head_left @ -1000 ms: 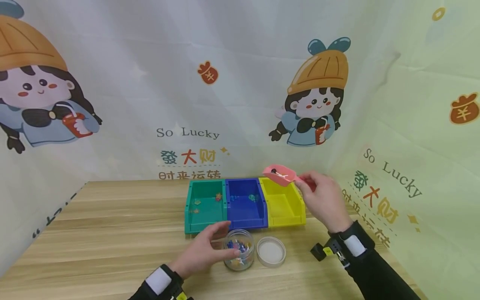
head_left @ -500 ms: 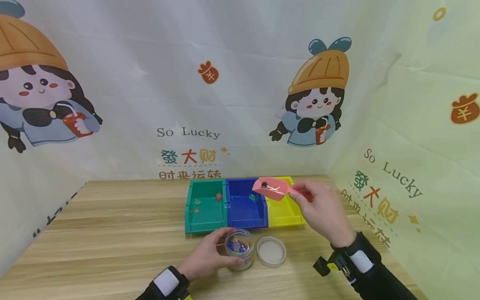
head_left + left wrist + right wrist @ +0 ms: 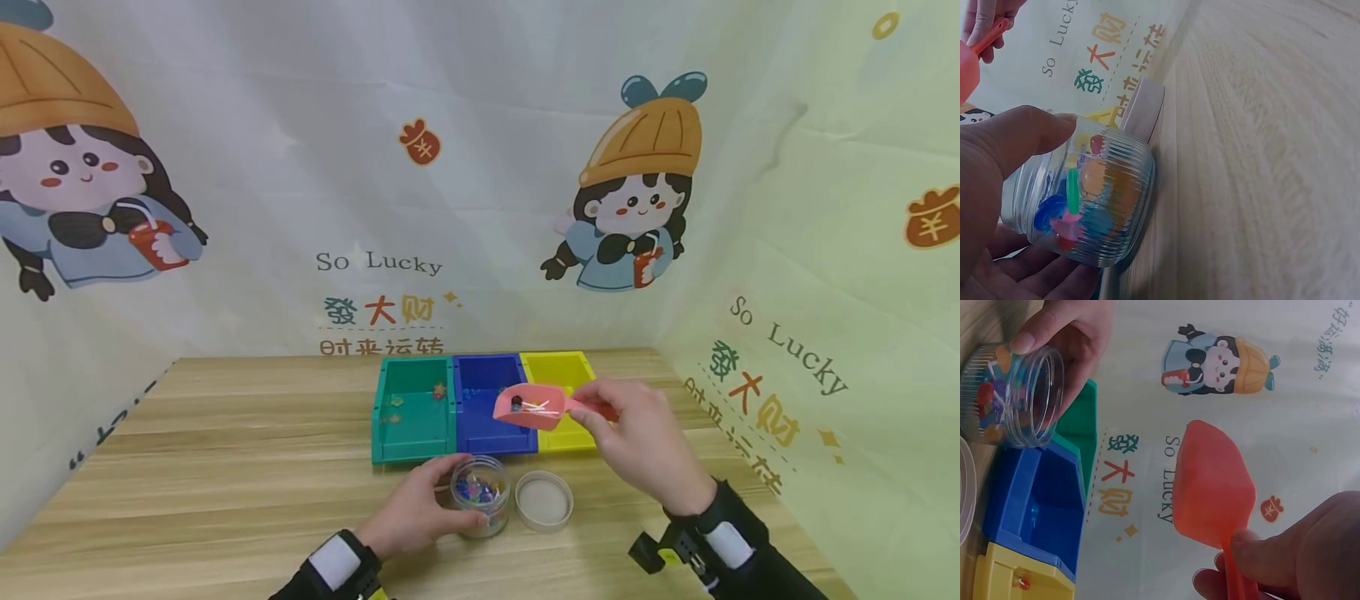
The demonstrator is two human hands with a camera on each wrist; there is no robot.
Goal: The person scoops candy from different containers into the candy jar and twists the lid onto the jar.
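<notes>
My right hand (image 3: 648, 437) pinches the handle of a pink scoop (image 3: 534, 406), which hangs over the front of the blue and yellow bins. Inside the scoop lie a small dark piece and white stick-like bits. With thumb and fingers curled round its sides, my left hand (image 3: 420, 512) holds an open clear jar (image 3: 1094, 194) standing on the table. Small colourful pieces (image 3: 480, 490) partly fill this jar. Behind it stand a green bin (image 3: 414, 450), a blue bin (image 3: 498, 444) and a yellow bin (image 3: 566, 440) side by side.
A round lid (image 3: 543, 501) lies on the wooden table (image 3: 225, 467) just right of the jar. A few small pieces sit in the green and blue bins, and a reddish one (image 3: 1022, 583) shows in the yellow bin. A printed curtain (image 3: 480, 208) stands behind.
The scoop has come down and leftward from above the yellow bin, nearer to the jar. My left hand's fingers have closed in round the jar.
</notes>
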